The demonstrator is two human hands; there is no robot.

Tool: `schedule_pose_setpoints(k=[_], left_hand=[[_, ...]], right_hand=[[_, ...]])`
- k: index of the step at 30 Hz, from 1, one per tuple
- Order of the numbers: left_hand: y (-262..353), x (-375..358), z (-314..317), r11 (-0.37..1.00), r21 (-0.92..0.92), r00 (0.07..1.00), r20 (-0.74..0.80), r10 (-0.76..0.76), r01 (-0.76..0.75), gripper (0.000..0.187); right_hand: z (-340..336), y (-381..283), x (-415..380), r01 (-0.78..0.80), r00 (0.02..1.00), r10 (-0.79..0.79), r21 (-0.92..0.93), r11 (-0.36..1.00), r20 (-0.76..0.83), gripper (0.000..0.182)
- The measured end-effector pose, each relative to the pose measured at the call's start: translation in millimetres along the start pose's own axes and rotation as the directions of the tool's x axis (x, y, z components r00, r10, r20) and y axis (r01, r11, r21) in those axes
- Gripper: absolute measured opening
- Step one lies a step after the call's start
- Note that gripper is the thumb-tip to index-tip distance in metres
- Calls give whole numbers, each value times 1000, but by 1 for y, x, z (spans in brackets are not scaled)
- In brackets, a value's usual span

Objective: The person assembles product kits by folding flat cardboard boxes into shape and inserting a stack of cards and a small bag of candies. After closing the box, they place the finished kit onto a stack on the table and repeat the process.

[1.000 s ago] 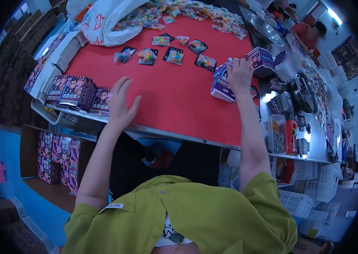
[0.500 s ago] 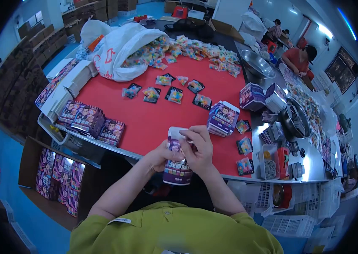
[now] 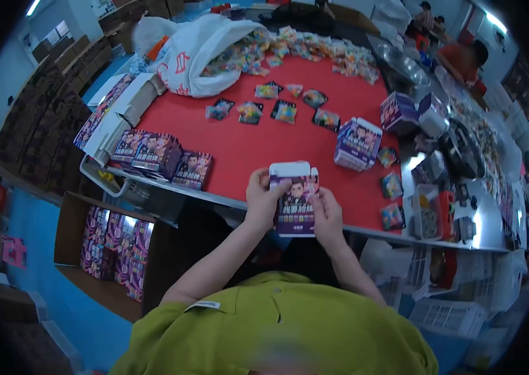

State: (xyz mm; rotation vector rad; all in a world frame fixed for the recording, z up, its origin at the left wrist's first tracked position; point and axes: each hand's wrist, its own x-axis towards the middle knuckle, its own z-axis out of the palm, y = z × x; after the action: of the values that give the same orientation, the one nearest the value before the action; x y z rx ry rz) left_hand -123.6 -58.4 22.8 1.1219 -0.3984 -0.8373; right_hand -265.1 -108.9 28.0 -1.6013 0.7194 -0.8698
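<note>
A purple printed box (image 3: pixel 297 209) with a white flap up at its top is held in front of my chest, at the table's near edge. My left hand (image 3: pixel 263 199) grips its left side, the thumb across the printed face. On the right side, my right hand (image 3: pixel 328 215) has its fingers closed on the box's edge. Beyond it on the red table top (image 3: pixel 246 150) lie small bags of colourful pieces (image 3: pixel 285 112) on black cards. A stack of similar flat boxes (image 3: pixel 358 144) stands to the right of my hands.
At the left are packed purple boxes (image 3: pixel 152 153), a white sack (image 3: pixel 199 59) and white cartons (image 3: pixel 105 128). An open carton (image 3: pixel 69 253) stands on the floor at the lower left. Steel bowls (image 3: pixel 405 65) and a clear bin (image 3: pixel 427 212) are at the right. A co-worker (image 3: pixel 461 62) sits beyond.
My right hand has moved from the top of the box to its right side. The box now faces me more broadly, with its top flap raised. The whole view has shifted.
</note>
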Motion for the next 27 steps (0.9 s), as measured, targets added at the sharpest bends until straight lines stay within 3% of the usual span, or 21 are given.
schedule_pose_setpoints(k=[2, 4, 5, 8, 10, 13, 15, 16, 17, 18, 19, 20, 21, 22, 25, 27], left_hand=[[-10, -4, -2, 991, 47, 993, 5, 122, -122, 42], [-28, 3, -10, 936, 173, 948, 142, 286, -308, 38], [-19, -1, -8, 928, 302, 970, 168, 174, -219, 35], [-16, 8, -7, 959, 253, 972, 225, 74, -132, 23], [-8, 11, -7, 949, 313, 968, 247, -34, -47, 15], [-15, 13, -5, 952, 303, 967, 251, -43, -37, 14], [-20, 15, 2, 975, 220, 974, 224, -27, -24, 8], [-19, 14, 4, 974, 228, 974, 224, -38, -14, 8], [-18, 13, 4, 973, 227, 982, 172, -75, 35, 4], [-14, 11, 7, 971, 223, 987, 120, -111, 82, 3], [-16, 12, 7, 970, 226, 986, 116, -117, 89, 3], [-17, 15, 7, 971, 232, 986, 135, -98, 65, 6], [-18, 17, 7, 971, 237, 985, 152, -79, 41, 9], [-17, 17, 7, 970, 239, 986, 144, -81, 44, 9], [-16, 13, 13, 959, 275, 984, 144, -107, 64, 10], [-14, 8, 17, 925, 378, 971, 198, -131, 47, 12]], right_hand=[[-4, 9, -9, -152, 988, 143, 190, 970, 58, 39], [-10, 15, -6, -220, 971, 178, 322, 921, 157, 52], [-13, 14, -5, -216, 968, 150, 364, 906, 201, 58], [-21, -1, -8, -224, 958, 183, 177, 958, 222, 58], [-25, 3, -5, -277, 947, 228, 214, 937, 225, 56], [-24, 23, -4, -288, 950, 221, 348, 892, 219, 41], [-24, 31, -3, -142, 990, 139, 202, 969, 28, 29], [-28, 33, -2, -151, 988, 150, 208, 966, 24, 29], [-34, 33, -2, 29, 999, -32, -109, 994, -26, 27], [-40, 31, -4, 193, 976, -218, -419, 887, -11, 24], [-46, 25, -7, 255, 964, -257, -535, 805, 71, 29], [-51, 15, -12, 251, 965, -251, -533, 808, 73, 29], [-54, -1, -19, 429, 896, -371, -690, 583, 244, 30], [-55, -8, -24, 577, 792, -430, -761, 298, 433, 32], [-53, 3, -40, 691, 708, -444, -670, 273, 549, 37], [-57, 12, -41, 640, 750, -474, -686, 346, 461, 39]])
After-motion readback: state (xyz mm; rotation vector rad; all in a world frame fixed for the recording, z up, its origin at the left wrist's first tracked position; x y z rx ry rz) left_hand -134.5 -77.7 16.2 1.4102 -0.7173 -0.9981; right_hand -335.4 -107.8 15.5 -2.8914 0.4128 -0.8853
